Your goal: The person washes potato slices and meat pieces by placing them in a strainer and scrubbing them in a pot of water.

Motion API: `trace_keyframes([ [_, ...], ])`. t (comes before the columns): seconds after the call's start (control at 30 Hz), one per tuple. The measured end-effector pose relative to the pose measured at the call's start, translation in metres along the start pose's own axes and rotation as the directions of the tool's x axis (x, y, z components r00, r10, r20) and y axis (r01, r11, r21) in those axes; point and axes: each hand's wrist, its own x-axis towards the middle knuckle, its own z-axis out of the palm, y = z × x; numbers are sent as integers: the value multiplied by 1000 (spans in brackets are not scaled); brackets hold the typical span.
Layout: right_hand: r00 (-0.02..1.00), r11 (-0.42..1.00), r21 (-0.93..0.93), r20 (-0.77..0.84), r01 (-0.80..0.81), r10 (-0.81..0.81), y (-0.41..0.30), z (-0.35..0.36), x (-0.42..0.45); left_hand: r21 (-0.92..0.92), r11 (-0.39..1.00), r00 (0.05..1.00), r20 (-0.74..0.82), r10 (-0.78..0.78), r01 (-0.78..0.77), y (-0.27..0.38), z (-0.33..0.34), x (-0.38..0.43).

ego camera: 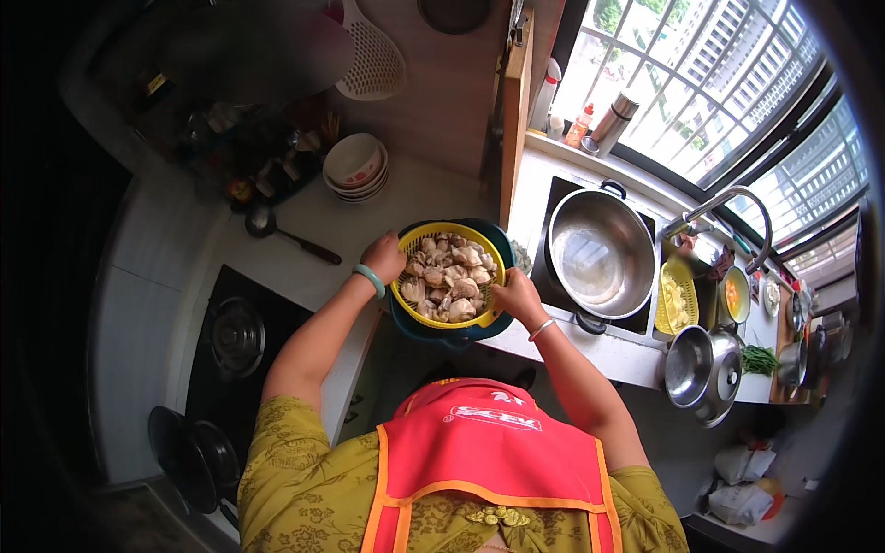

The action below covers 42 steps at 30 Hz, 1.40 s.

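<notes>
Pale, chopped meat pieces (453,273), apparently chicken, fill a yellow plastic colander (415,310) in front of my body. The colander sits in or just over a dark teal plastic basin (508,242), whose rim shows around it. My left hand (384,260) grips the colander's left rim, a jade-coloured bangle on that wrist. On the opposite side my right hand (518,296) grips the rim, beside the colander's yellow handle. Whether my fingers also hold the basin is hidden.
A large steel pot (603,254) stands over the sink, right of the basin. Beyond it are a faucet (719,200) and a yellow basket of cut pieces (676,297). Stacked bowls (356,168) and a ladle (290,235) lie left, behind the gas stove (237,336). A wooden cabinet door (517,117) juts out.
</notes>
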Motion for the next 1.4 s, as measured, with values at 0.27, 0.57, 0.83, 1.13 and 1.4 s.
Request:
trace_keyframes([
  [0.27,975,977,133,-172,166,-142,7,-35,-6,-258,956,988,-103,115,-138,22,-16,-15],
  [0.57,864,922,244,-479,300,-155,64,-169,-3,-738,671,930,292,224,71,154,25,42],
  [0.83,758,946,172,-644,274,-102,150,-275,-10,-717,607,784,574,236,342,300,73,70],
  [1.13,771,892,427,-614,148,166,255,-269,-46,-700,511,753,642,145,499,353,156,50],
  [1.4,77,854,303,-927,-424,367,398,-252,-243,-754,397,777,613,142,523,389,185,32],
])
